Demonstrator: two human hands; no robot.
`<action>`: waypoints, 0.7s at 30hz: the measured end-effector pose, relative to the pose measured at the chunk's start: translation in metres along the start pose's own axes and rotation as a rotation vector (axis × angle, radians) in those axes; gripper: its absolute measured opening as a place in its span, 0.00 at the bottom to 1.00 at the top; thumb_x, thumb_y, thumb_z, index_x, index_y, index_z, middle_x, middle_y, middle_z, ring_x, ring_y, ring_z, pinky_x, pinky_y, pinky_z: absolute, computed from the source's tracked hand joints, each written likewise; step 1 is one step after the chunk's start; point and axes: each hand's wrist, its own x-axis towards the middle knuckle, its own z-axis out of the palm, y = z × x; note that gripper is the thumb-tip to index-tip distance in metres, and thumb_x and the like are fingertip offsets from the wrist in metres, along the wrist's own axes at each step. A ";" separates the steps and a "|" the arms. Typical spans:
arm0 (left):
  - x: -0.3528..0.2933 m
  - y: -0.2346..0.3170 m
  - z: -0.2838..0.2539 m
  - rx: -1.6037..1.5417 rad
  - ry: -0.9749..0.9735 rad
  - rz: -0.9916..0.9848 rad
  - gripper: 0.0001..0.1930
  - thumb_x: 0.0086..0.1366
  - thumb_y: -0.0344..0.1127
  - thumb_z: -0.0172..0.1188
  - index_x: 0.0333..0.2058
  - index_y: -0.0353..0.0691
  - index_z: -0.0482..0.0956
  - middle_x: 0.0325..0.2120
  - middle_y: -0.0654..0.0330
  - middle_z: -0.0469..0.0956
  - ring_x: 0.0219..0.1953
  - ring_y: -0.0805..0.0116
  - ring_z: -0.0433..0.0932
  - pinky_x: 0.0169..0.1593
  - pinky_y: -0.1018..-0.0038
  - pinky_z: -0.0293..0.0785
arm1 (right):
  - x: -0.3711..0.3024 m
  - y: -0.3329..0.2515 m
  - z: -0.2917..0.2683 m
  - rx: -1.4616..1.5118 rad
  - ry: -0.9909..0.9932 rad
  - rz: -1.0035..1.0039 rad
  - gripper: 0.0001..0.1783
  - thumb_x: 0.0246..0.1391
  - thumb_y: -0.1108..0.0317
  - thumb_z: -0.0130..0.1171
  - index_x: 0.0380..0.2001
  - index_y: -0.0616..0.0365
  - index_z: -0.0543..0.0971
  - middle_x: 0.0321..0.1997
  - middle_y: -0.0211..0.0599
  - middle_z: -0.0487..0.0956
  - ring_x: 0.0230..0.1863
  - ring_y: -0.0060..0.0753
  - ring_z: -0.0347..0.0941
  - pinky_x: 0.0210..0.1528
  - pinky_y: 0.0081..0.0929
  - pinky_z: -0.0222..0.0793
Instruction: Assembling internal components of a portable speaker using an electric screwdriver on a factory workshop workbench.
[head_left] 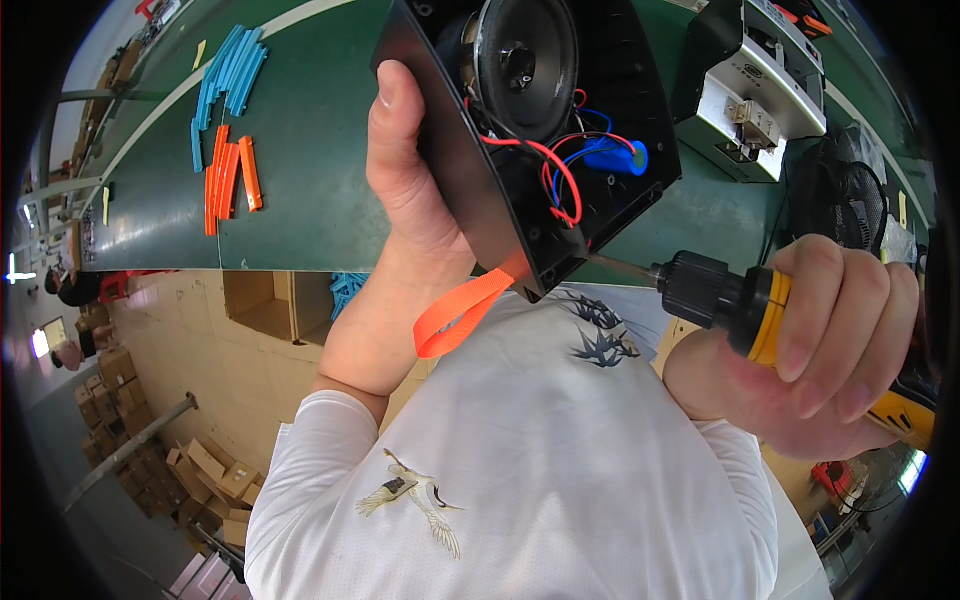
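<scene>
the left hand (pixel 415 175) grasped a black speaker box (pixel 462 150), tilted over the edge of the green table (pixel 310 200), orange strap (pixel 470 312) hanging. the right hand (pixel 845 335) clenched a yellow-and-black power driver (pixel 695 290), its bit (pixel 622 265) at the box's lower corner; contact was hard to tell.

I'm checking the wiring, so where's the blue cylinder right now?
In the head view, the blue cylinder is above and right of centre, inside the black box in your left hand, below and right of the round speaker.

Workshop: power tool (pixel 740 308), green workbench (pixel 310 200), stacked cartons (pixel 118 368)
</scene>
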 end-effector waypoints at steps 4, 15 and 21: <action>-0.001 -0.002 0.002 0.002 0.008 0.003 0.37 0.69 0.63 0.62 0.66 0.43 0.72 0.59 0.58 0.79 0.59 0.59 0.79 0.64 0.59 0.76 | 0.009 -0.007 0.004 -0.045 0.003 0.045 0.41 0.55 0.16 0.53 0.20 0.47 0.69 0.20 0.27 0.74 0.20 0.25 0.72 0.33 0.20 0.73; 0.002 -0.003 -0.009 -0.082 -0.094 -0.006 0.36 0.71 0.65 0.59 0.64 0.41 0.74 0.57 0.55 0.80 0.57 0.59 0.81 0.61 0.59 0.79 | 0.012 -0.010 0.010 0.053 0.030 0.024 0.22 0.53 0.54 0.74 0.20 0.46 0.71 0.21 0.27 0.75 0.22 0.23 0.74 0.34 0.20 0.75; 0.003 0.000 -0.021 0.080 -0.082 0.031 0.37 0.72 0.66 0.55 0.66 0.42 0.73 0.60 0.54 0.78 0.61 0.59 0.78 0.64 0.59 0.78 | 0.001 -0.031 -0.021 0.085 0.009 -0.120 0.15 0.50 0.68 0.70 0.18 0.45 0.73 0.20 0.26 0.77 0.22 0.22 0.75 0.34 0.17 0.76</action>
